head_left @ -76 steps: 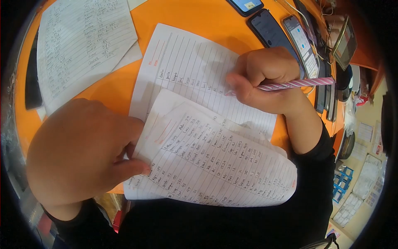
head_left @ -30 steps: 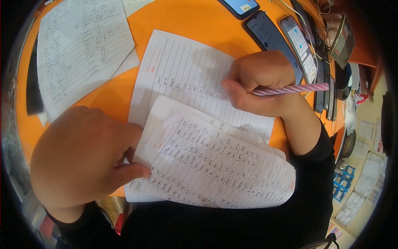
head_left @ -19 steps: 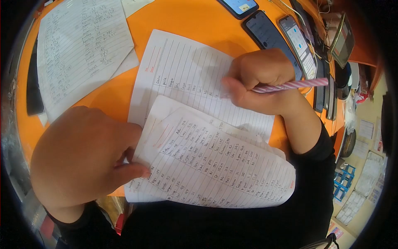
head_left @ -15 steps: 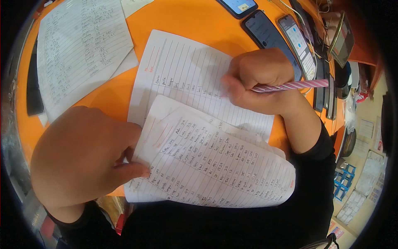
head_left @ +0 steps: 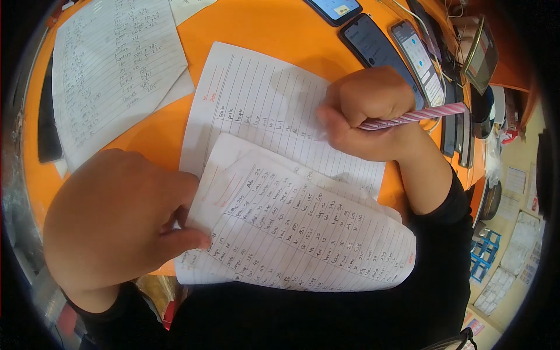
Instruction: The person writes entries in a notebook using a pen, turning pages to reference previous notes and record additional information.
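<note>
A pink-and-white striped pen is gripped in my right hand, its tip hidden behind the fingers over a lined sheet. That sheet bears a short handwritten column of words. My left hand pinches the left edge of a curled, written-on sheet between thumb and fingers. This curled sheet is covered with handwritten names and numbers and overlaps the lower part of the other one.
On the orange table, more written sheets lie at the upper left over a dark flat object. Several phones, including a dark one and a lit one, lie at the upper right, with cables. A blue rack stands beyond.
My right hand has shifted slightly to the right, and the pen's rear end has tilted up a little. My left hand and the curled sheet stay in place.
</note>
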Demonstrator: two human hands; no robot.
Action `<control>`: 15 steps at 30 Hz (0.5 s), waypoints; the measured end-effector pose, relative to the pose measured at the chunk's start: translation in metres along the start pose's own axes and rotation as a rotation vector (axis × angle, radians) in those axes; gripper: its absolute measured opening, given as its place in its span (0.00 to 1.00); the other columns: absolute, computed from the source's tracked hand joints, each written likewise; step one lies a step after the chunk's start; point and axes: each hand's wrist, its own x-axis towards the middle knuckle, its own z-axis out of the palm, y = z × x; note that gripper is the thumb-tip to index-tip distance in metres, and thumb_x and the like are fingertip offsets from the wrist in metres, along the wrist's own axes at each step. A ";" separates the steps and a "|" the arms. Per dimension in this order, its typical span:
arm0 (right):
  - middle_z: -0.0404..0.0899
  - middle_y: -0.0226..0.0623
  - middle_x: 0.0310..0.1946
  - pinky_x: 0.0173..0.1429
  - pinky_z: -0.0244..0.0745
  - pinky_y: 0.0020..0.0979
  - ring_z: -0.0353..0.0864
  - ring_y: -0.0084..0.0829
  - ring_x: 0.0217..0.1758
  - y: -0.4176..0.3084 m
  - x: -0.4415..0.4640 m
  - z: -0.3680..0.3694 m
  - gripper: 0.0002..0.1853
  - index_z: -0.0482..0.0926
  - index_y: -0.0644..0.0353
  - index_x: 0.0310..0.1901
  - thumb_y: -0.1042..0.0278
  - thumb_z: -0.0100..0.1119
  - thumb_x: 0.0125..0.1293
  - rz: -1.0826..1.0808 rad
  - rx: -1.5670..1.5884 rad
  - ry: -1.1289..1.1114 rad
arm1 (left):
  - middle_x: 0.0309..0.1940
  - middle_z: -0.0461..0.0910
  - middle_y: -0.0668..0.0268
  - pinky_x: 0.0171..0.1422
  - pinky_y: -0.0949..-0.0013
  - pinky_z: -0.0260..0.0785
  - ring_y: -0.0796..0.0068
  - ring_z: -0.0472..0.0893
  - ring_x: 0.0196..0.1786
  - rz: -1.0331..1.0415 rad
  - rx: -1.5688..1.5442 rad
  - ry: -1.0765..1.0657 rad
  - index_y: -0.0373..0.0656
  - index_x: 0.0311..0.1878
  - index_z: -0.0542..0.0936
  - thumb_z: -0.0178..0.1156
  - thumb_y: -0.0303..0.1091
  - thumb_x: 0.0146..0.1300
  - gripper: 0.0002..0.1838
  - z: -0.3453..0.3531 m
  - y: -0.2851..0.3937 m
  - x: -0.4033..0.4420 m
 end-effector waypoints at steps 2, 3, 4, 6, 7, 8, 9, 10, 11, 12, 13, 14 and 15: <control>0.59 0.30 0.12 0.20 0.54 0.26 0.59 0.26 0.13 0.000 0.001 0.000 0.21 0.59 0.57 0.16 0.80 0.64 0.55 -0.006 0.019 -0.013 | 0.27 0.86 0.59 0.28 0.73 0.67 0.68 0.83 0.21 -0.010 0.005 -0.005 0.39 0.34 0.85 0.76 0.42 0.51 0.16 -0.001 0.002 0.001; 0.59 0.30 0.12 0.20 0.54 0.26 0.59 0.26 0.13 0.000 0.001 -0.001 0.21 0.59 0.57 0.16 0.80 0.64 0.55 -0.008 0.029 -0.019 | 0.26 0.85 0.59 0.28 0.73 0.67 0.68 0.83 0.21 -0.007 -0.001 0.006 0.39 0.33 0.85 0.76 0.42 0.51 0.16 -0.002 0.002 0.001; 0.59 0.30 0.12 0.20 0.54 0.26 0.60 0.26 0.13 0.000 0.001 -0.001 0.21 0.59 0.57 0.16 0.80 0.64 0.55 -0.011 0.022 -0.016 | 0.25 0.85 0.60 0.28 0.74 0.67 0.68 0.82 0.21 -0.004 -0.006 0.017 0.39 0.32 0.85 0.76 0.42 0.50 0.16 -0.002 0.002 0.000; 0.59 0.30 0.12 0.20 0.54 0.26 0.60 0.26 0.13 -0.001 0.001 -0.001 0.21 0.59 0.57 0.16 0.80 0.64 0.55 -0.016 0.008 -0.013 | 0.24 0.85 0.60 0.28 0.74 0.66 0.68 0.82 0.20 0.004 -0.003 0.032 0.39 0.31 0.84 0.77 0.42 0.50 0.16 -0.002 0.003 0.000; 0.62 0.31 0.13 0.20 0.56 0.25 0.63 0.27 0.13 -0.001 0.001 -0.002 0.21 0.60 0.56 0.16 0.80 0.64 0.54 -0.028 -0.028 -0.027 | 0.24 0.85 0.60 0.28 0.74 0.66 0.69 0.82 0.20 0.009 0.004 0.036 0.39 0.31 0.84 0.77 0.42 0.49 0.16 -0.001 0.003 0.000; 0.66 0.31 0.13 0.20 0.59 0.24 0.67 0.28 0.14 0.000 0.001 -0.004 0.21 0.60 0.55 0.16 0.80 0.65 0.52 -0.040 -0.063 -0.041 | 0.24 0.85 0.60 0.28 0.74 0.66 0.69 0.82 0.20 0.013 0.010 0.040 0.39 0.30 0.84 0.77 0.42 0.49 0.16 -0.001 0.003 0.000; 0.69 0.32 0.14 0.20 0.61 0.24 0.71 0.29 0.14 0.000 0.001 -0.005 0.21 0.61 0.53 0.16 0.80 0.66 0.51 -0.051 -0.098 -0.055 | 0.24 0.85 0.60 0.27 0.74 0.65 0.69 0.82 0.20 0.001 0.006 0.033 0.39 0.30 0.84 0.77 0.42 0.49 0.16 -0.002 0.003 0.000; 0.69 0.32 0.14 0.20 0.61 0.23 0.71 0.28 0.14 0.001 0.002 -0.005 0.21 0.61 0.53 0.16 0.81 0.66 0.51 -0.046 -0.076 -0.064 | 0.24 0.85 0.60 0.27 0.74 0.65 0.69 0.82 0.20 -0.009 0.001 0.024 0.39 0.30 0.84 0.78 0.41 0.48 0.16 -0.002 0.003 0.000; 0.69 0.32 0.14 0.20 0.61 0.23 0.71 0.28 0.14 0.000 0.003 -0.006 0.21 0.61 0.53 0.17 0.81 0.66 0.52 -0.039 -0.056 -0.072 | 0.24 0.85 0.60 0.27 0.74 0.65 0.69 0.82 0.20 -0.018 -0.003 0.014 0.39 0.31 0.84 0.78 0.41 0.48 0.16 -0.002 0.004 0.000; 0.70 0.32 0.14 0.20 0.61 0.23 0.71 0.28 0.14 0.000 0.002 -0.006 0.21 0.61 0.53 0.17 0.81 0.66 0.52 -0.029 -0.038 -0.079 | 0.24 0.85 0.60 0.27 0.74 0.65 0.69 0.82 0.20 0.003 -0.004 0.034 0.39 0.31 0.84 0.78 0.41 0.48 0.16 0.000 0.003 -0.001; 0.66 0.31 0.14 0.20 0.59 0.24 0.67 0.26 0.14 -0.001 0.001 -0.004 0.21 0.60 0.55 0.17 0.81 0.65 0.53 -0.022 -0.021 -0.057 | 0.24 0.85 0.60 0.27 0.74 0.65 0.69 0.82 0.20 0.025 -0.003 0.056 0.39 0.31 0.84 0.78 0.40 0.48 0.16 0.001 0.002 -0.001; 0.63 0.30 0.13 0.20 0.56 0.25 0.63 0.25 0.14 -0.002 0.002 -0.001 0.21 0.59 0.56 0.17 0.82 0.64 0.54 -0.022 -0.006 -0.034 | 0.24 0.85 0.60 0.27 0.74 0.65 0.69 0.82 0.20 0.045 0.000 0.085 0.39 0.31 0.84 0.78 0.40 0.48 0.16 0.003 0.000 -0.004; 0.59 0.29 0.13 0.20 0.54 0.26 0.59 0.24 0.14 -0.002 0.002 0.001 0.21 0.58 0.58 0.16 0.82 0.63 0.55 -0.021 0.011 -0.010 | 0.24 0.85 0.60 0.27 0.74 0.64 0.69 0.82 0.20 0.036 0.001 0.065 0.39 0.31 0.84 0.78 0.40 0.48 0.16 0.002 0.001 -0.003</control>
